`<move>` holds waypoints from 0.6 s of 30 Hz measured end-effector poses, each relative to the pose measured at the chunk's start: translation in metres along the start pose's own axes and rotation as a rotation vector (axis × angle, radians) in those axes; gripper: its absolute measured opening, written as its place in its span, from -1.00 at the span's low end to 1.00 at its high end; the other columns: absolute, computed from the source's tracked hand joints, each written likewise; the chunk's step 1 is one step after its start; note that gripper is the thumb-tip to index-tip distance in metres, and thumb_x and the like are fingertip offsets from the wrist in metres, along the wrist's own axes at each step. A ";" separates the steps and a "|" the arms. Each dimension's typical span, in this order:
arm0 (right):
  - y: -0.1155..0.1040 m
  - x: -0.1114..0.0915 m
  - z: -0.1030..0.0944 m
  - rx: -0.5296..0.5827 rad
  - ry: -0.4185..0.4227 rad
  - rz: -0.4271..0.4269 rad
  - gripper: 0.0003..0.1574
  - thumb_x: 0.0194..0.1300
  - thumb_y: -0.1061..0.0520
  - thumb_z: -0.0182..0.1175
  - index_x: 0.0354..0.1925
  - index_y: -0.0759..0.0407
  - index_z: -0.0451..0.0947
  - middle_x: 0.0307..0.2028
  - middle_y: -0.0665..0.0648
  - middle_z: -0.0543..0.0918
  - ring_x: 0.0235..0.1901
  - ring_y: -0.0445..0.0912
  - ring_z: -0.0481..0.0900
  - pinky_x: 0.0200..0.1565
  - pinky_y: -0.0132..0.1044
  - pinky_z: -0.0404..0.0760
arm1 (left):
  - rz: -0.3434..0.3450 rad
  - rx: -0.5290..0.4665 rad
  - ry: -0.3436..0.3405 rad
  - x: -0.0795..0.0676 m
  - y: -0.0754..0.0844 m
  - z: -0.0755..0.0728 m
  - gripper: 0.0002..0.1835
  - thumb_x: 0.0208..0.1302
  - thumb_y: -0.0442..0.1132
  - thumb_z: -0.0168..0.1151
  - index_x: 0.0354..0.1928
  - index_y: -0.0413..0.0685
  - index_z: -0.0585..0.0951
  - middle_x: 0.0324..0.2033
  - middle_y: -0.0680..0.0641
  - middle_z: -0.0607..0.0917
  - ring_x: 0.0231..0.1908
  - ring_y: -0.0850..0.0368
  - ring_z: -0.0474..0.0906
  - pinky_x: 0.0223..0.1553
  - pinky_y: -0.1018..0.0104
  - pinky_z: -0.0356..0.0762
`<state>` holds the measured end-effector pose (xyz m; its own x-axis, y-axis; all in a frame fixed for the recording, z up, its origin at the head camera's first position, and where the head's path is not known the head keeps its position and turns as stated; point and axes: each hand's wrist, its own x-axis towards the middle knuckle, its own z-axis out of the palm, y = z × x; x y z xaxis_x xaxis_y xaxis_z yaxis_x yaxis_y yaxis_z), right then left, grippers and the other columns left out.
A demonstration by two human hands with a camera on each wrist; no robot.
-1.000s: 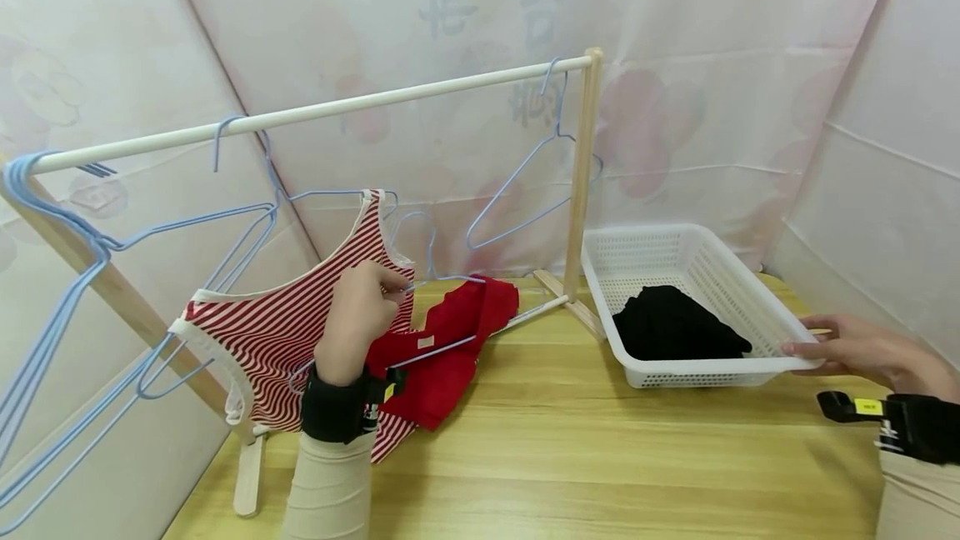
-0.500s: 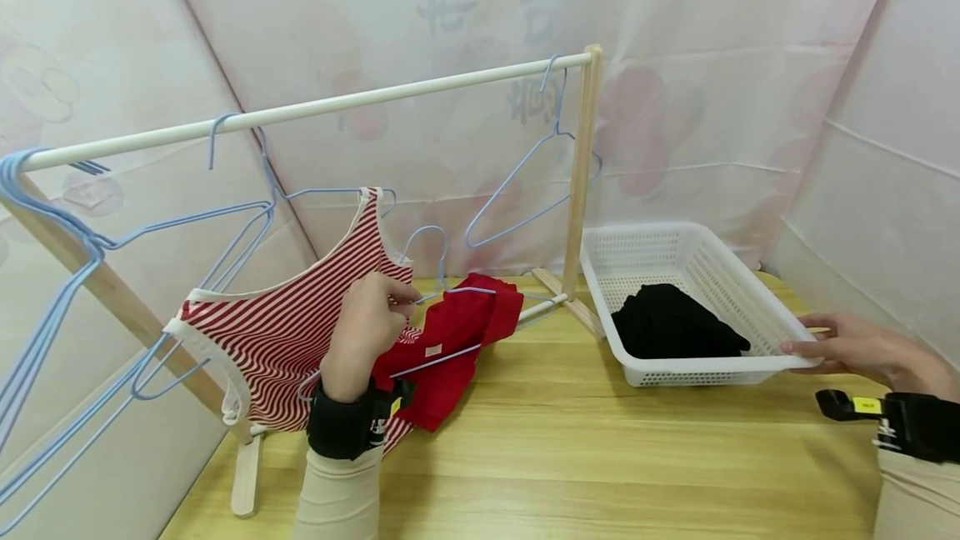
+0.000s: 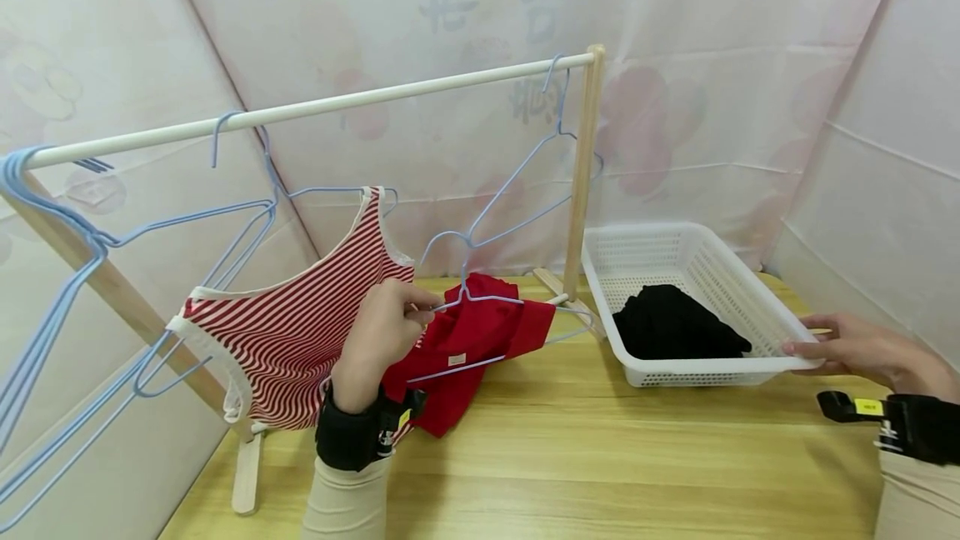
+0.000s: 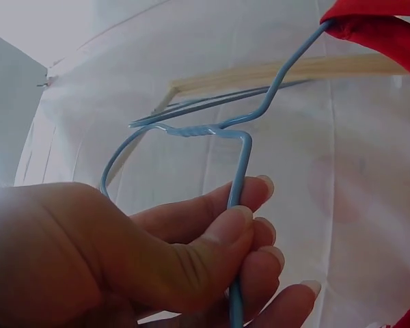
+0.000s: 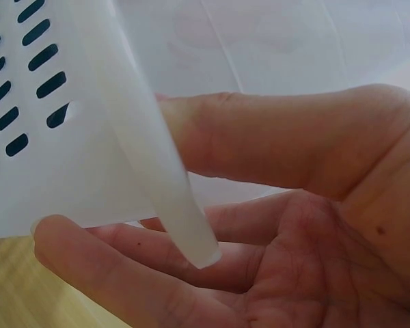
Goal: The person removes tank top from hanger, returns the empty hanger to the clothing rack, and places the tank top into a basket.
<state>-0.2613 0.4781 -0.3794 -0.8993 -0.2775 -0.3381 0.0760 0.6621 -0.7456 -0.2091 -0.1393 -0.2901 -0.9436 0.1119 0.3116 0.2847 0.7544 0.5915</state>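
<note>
My left hand [image 3: 386,323] pinches a light blue wire hanger [image 3: 464,277] between thumb and fingers at one shoulder wire, as the left wrist view shows, with the hook pointing up. A red garment [image 3: 450,411] with a small pale label hangs on this hanger, low over the table. My right hand [image 3: 873,352] grips the near right corner of a white plastic basket [image 3: 720,367], thumb over the rim and fingers under it. Inside the basket lies a bunched black garment [image 3: 671,327]. A red-and-white striped top [image 3: 300,348] on another hanger is beside my left hand.
A white rail [image 3: 405,94] on wooden posts [image 3: 583,182] runs across the table. Several blue hangers [image 3: 52,215] are bunched at its left end. One bare hanger [image 3: 517,173] is at its right end. Pale curtains stand behind the wooden table [image 3: 600,457].
My left hand has moved right with the hanger and red garment. The hanger has turned so its hook now stands higher and farther right. My right hand and the basket have stayed still.
</note>
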 end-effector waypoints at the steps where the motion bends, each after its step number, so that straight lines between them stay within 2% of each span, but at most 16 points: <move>1: 0.000 0.000 0.000 0.004 0.000 0.005 0.08 0.56 0.06 0.13 0.41 0.84 -0.26 0.06 0.27 0.69 -0.10 -0.18 0.76 0.03 -0.01 0.74 | 0.001 -0.001 -0.002 0.000 0.000 0.001 -0.73 0.27 -0.52 0.31 -0.09 -0.13 0.83 -0.26 -0.15 0.84 -0.43 0.07 0.52 -0.44 0.33 0.47; 10: -0.002 -0.002 0.001 0.007 -0.012 0.002 0.08 0.57 0.06 0.12 0.42 0.83 -0.28 0.05 0.26 0.68 -0.09 -0.19 0.75 0.04 -0.04 0.74 | 0.016 -0.004 -0.016 0.001 0.000 0.004 -0.71 0.24 -0.57 0.28 -0.12 -0.16 0.84 -0.22 -0.16 0.84 -0.35 0.06 0.66 -0.41 0.33 0.50; 18: -0.004 -0.002 -0.001 -0.013 -0.006 0.026 0.11 0.57 0.04 0.13 0.43 0.82 -0.30 0.05 0.26 0.69 -0.10 -0.18 0.76 0.03 -0.05 0.74 | 0.034 0.041 -0.024 0.003 -0.002 0.007 -0.70 0.22 -0.55 0.28 -0.14 -0.11 0.85 -0.22 -0.12 0.85 -0.33 0.04 0.58 -0.34 0.29 0.52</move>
<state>-0.2605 0.4765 -0.3758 -0.8945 -0.2643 -0.3607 0.0936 0.6781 -0.7290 -0.2132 -0.1357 -0.2955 -0.9377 0.1529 0.3121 0.3095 0.7760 0.5496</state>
